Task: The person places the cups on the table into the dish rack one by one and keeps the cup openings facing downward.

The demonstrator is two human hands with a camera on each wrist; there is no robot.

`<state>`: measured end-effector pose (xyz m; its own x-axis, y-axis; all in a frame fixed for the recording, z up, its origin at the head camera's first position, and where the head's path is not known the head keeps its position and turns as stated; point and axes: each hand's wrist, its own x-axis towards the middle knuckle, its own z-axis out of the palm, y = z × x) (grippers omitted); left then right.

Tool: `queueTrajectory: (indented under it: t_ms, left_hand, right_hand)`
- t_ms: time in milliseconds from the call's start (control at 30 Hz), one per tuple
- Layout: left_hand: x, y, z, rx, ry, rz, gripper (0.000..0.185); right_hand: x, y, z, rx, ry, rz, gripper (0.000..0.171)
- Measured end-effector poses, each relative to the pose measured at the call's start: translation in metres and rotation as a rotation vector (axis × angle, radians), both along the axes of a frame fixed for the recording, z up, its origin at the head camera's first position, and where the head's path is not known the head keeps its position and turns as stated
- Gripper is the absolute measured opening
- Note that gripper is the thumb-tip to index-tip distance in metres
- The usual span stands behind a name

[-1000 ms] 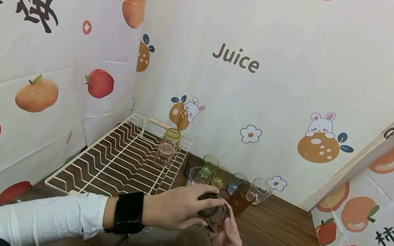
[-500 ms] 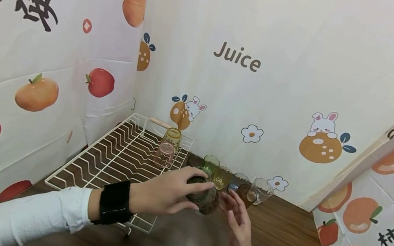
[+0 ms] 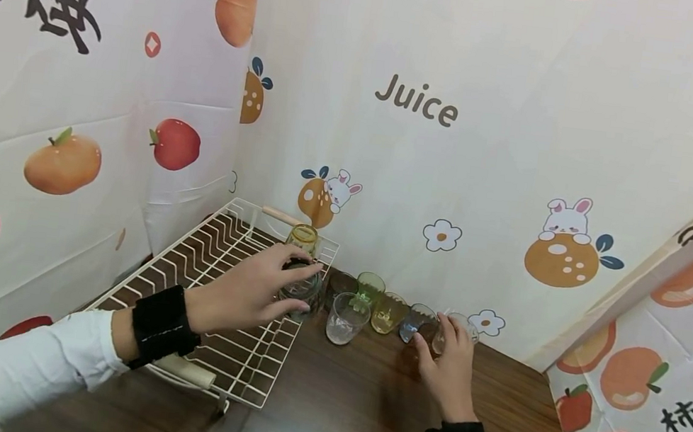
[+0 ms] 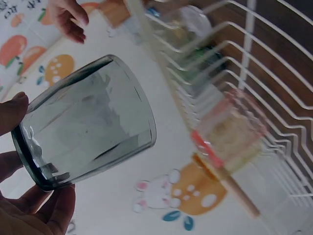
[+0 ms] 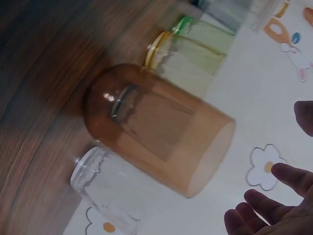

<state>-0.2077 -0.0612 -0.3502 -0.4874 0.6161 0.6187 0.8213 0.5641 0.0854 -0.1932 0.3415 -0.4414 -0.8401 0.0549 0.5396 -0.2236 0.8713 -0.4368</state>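
Note:
My left hand [image 3: 251, 292] grips a smoky grey-green glass [image 4: 90, 122] by its thick base, base up, over the white wire dish rack [image 3: 248, 369]. On the rack stand an upturned yellow glass [image 3: 303, 237] and a pink glass [image 4: 234, 125], the pink one hidden behind the left hand in the head view. My right hand [image 3: 450, 367] has its fingers spread over a brown glass [image 5: 156, 129]; in the right wrist view the fingers are apart from its rim. Beside the brown glass is a clear glass [image 5: 107, 186].
Along the back wall stand a dark glass [image 3: 338, 288], a green glass [image 3: 370, 288], a yellow-amber glass [image 3: 389, 313] and a blue glass [image 3: 416, 324]. A clear tumbler [image 3: 347, 321] sits in front of them, near the rack's right edge. Everything rests on a brown wooden table [image 3: 325, 406].
My left hand has carried the smoky glass left from between both hands to over the rack. My right hand has let go of it and moved right and up to the brown glass.

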Motion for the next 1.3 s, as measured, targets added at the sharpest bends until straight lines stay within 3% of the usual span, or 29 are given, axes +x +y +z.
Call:
queueTrajectory:
  t_ms: [200,367,467,600,733,833,1067,1300]
  left_hand:
    - [-0.015,-0.013,-0.007,-0.043,-0.061,0.108,0.064]
    - [-0.026,-0.019,-0.012,-0.090,-0.100,0.152,0.061]
    - [-0.033,-0.021,-0.017,-0.149,-0.172,0.174,0.060]
    - [-0.038,-0.024,-0.023,-0.256,-0.289,0.184,0.062]
    - [-0.043,-0.020,-0.028,-0.301,-0.367,0.147,0.061]
    - [-0.047,-0.016,-0.031,-0.302,-0.383,0.128,0.058]
    - [-0.052,-0.008,-0.032,-0.325,-0.339,0.121,0.042]
    - [-0.059,-0.007,-0.039,-0.316,-0.390,0.160,0.059]
  right_hand:
    - [-0.014,0.007,-0.003,0.091,-0.184,-0.062,0.069]
    - [-0.017,0.012,-0.009,0.092,-0.246,-0.084,0.070]
    - [-0.017,0.015,-0.012,0.102,-0.270,-0.091,0.069]
    - [-0.018,0.015,-0.012,0.118,-0.314,-0.086,0.069]
    - [-0.019,0.014,-0.013,0.123,-0.333,-0.088,0.067]
    - [-0.020,0.014,-0.014,0.129,-0.332,-0.086,0.066]
    - [-0.019,0.014,-0.016,0.141,-0.313,-0.080,0.061]
    - [-0.020,0.013,-0.014,0.181,-0.314,-0.086,0.064]
